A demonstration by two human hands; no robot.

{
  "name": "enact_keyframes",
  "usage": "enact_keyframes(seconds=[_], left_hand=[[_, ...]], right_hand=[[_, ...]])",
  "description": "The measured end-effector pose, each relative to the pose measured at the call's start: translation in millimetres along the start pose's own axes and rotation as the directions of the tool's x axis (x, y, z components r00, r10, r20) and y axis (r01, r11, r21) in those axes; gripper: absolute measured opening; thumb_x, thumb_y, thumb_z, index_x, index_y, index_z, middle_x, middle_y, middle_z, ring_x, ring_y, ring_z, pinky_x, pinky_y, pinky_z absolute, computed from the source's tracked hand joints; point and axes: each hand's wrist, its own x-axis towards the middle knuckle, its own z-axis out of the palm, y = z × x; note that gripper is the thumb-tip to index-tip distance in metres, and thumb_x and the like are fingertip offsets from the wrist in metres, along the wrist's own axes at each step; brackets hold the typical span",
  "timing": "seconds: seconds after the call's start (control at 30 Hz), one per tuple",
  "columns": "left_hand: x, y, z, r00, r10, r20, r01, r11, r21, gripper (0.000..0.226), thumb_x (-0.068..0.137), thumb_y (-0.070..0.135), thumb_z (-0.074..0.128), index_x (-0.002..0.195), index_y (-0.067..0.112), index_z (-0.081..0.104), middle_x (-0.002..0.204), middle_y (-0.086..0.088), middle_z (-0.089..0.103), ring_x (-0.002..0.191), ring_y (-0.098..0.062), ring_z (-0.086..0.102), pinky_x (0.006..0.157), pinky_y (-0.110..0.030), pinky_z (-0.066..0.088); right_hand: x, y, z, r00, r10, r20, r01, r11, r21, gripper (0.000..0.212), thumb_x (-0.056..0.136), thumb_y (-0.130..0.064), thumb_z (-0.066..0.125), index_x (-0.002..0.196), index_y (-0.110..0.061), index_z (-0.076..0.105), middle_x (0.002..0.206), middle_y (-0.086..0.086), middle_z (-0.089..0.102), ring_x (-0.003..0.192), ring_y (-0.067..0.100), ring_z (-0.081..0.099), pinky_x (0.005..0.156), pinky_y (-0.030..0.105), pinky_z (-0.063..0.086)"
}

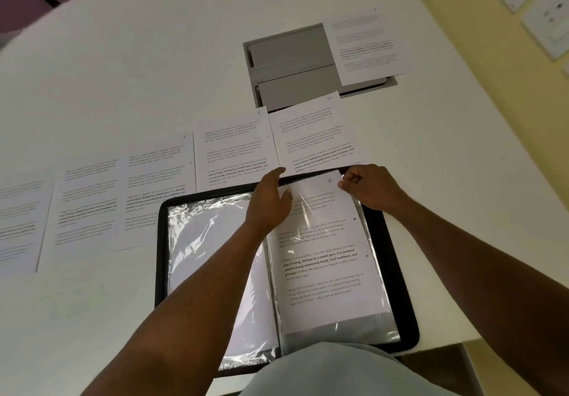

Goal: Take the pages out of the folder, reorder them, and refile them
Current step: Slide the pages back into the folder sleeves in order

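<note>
Pinching page [320,241] top (numbered 4): right hand [369,187] fingers; left hand [271,201] holding folder [397,272] sleeve.

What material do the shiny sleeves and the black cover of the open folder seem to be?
Shiny sleeves: thin clear plastic film, glossy; it wrinkles and glares.
Black cover: probably matte plastic; a dark, dull border with rounded corners, though the look leaves it open.

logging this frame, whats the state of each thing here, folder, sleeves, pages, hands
folder: open flat on the table
right sleeve: holds a page partway in or out
page marked 4: in the right sleeve, its top sticks out
left sleeve: crinkled, lying flat
loose pages: spread in a row on the table
left hand: holds the sleeve's top edge
right hand: pinches the page's top corner
</note>
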Motion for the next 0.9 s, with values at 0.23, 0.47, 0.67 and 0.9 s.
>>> enact_keyframes(seconds=[0.23,0.47,0.67,0.9], left_hand=[[-43.1,-21.9,-11.2,0.989,-0.136,0.057,0.128,0.984,0.121,0.055,0.094,0.024,0.058,0.144,0.014,0.038,0.148,-0.006,0.043,0.134,-0.024,0.042,0.108,-0.033,0.033],[-79.2,-23.5,-30.9,0.963,-0.268,0.040,0.270,0.942,-0.198,0.043,0.094,0.044,0.056,0.129,0.020,0.055,0.125,0.005,0.060,0.112,-0.018,0.060,0.099,-0.040,0.049],[-95.0,-5.4,-73.4,0.957,-0.245,0.153,0.288,0.785,-0.548,0.053,0.081,0.061,0.063,0.119,0.025,0.060,0.111,0.004,0.070,0.102,-0.018,0.068,0.087,-0.038,0.056],[-124.6,-24.3,-118.7,0.941,-0.158,0.300,0.317,0.726,-0.610,0.044,0.092,0.038,0.061,0.134,0.033,0.050,0.122,0.005,0.066,0.114,-0.013,0.062,0.095,-0.034,0.051]], right_hand=[[-23.9,-16.1,4.3,0.897,0.204,0.392,-0.305,0.928,0.214,0.030,0.089,-0.034,0.068,0.098,-0.005,0.063,0.085,0.010,0.071,0.065,0.018,0.066,0.056,0.030,0.056],[-39.9,-58.2,17.1,0.823,0.033,0.567,-0.436,0.677,0.593,0.027,0.097,-0.024,0.056,0.119,-0.010,0.064,0.112,0.011,0.071,0.103,0.027,0.067,0.092,0.042,0.053],[-39.8,-123.5,51.5,0.798,-0.075,0.599,-0.482,0.518,0.707,0.032,0.100,-0.023,0.048,0.129,-0.011,0.054,0.123,0.018,0.064,0.107,0.032,0.064,0.083,0.042,0.056],[-51.5,-171.8,115.7,0.712,-0.205,0.672,-0.421,0.641,0.642,0.048,0.092,-0.053,0.053,0.101,-0.008,0.064,0.125,0.011,0.063,0.116,0.018,0.061,0.100,0.043,0.050]])
